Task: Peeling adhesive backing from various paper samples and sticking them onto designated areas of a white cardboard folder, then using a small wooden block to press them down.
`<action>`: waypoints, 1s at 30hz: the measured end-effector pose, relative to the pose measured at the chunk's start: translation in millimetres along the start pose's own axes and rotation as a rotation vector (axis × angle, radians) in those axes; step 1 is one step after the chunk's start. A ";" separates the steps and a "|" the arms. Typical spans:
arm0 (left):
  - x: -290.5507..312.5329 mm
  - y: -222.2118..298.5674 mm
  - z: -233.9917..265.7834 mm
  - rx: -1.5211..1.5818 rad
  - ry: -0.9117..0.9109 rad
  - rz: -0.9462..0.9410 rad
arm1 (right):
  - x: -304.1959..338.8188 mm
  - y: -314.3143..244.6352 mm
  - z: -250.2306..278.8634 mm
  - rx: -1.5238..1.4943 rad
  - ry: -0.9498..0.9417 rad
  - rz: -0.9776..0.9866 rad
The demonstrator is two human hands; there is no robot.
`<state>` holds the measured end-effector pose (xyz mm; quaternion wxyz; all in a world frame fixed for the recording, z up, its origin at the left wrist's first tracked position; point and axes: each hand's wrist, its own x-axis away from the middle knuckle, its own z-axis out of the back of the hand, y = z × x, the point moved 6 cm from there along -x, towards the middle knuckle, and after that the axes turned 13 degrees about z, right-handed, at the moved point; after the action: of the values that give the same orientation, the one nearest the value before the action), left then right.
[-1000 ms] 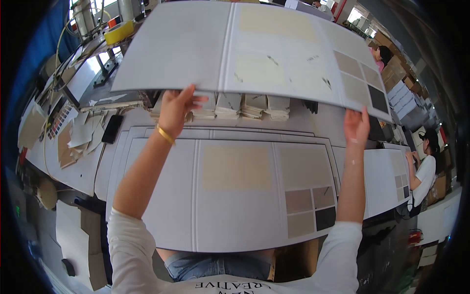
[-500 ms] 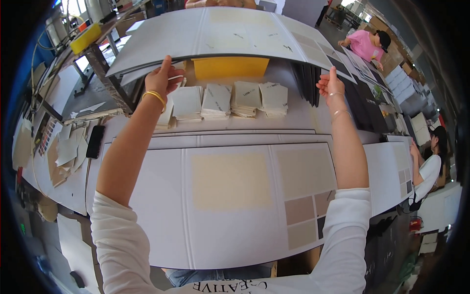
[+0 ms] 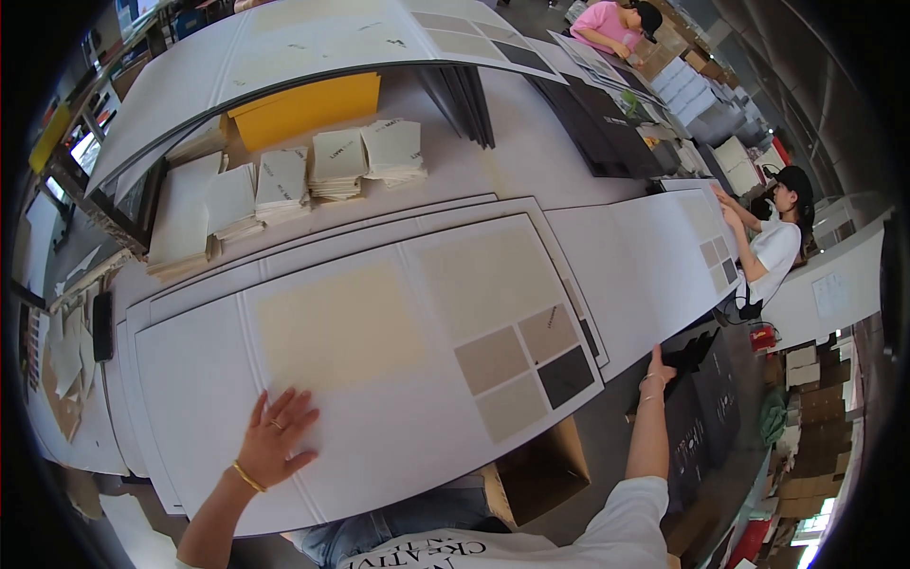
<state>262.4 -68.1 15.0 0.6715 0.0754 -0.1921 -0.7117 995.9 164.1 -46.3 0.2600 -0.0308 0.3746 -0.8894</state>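
A large white folded-panel board lies in front of me, with a cream square, grey-beige patches and a dark patch on its face. My left hand rests over its lower left part, fingers spread and holding nothing. To the right, my right hand is at the front edge of another white board, thumb pointing up and apart from the fingers, which are partly hidden. Whether it touches that edge is unclear. A co-worker has hands at the far end of that board.
Farther back, a similar board lies raised above the table. Beneath it are stacks of paper sheets, a yellow block and dark upright panels. An open cardboard box stands below the table edge. Another person works at the back.
Both hands have left the raised board at the back. My left hand came down to the near board and my right hand went to the right-hand board's edge. The view has turned right.
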 end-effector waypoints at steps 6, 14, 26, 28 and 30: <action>-0.4 15.6 -12.3 -0.177 0.003 0.065 | -23.6 54.8 -53.2 -0.496 -0.417 -0.252; 3.2 21.1 -15.1 -0.219 0.005 0.122 | -111.7 29.6 -49.3 -0.723 -0.096 -0.145; -1.1 56.4 -21.2 0.128 0.176 0.173 | -59.6 -46.0 -0.8 -0.935 -0.604 -0.068; -8.6 88.1 -27.6 0.625 0.213 0.086 | 43.6 -76.1 14.1 -0.937 -0.817 0.046; -23.5 127.8 -51.2 1.261 -0.134 0.113 | 170.2 -98.3 48.8 -0.928 -0.886 0.043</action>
<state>401.6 -57.0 12.5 0.5211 0.4013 -0.6196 -0.4283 818.0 107.0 32.0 0.3676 -0.4973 0.5783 -0.5322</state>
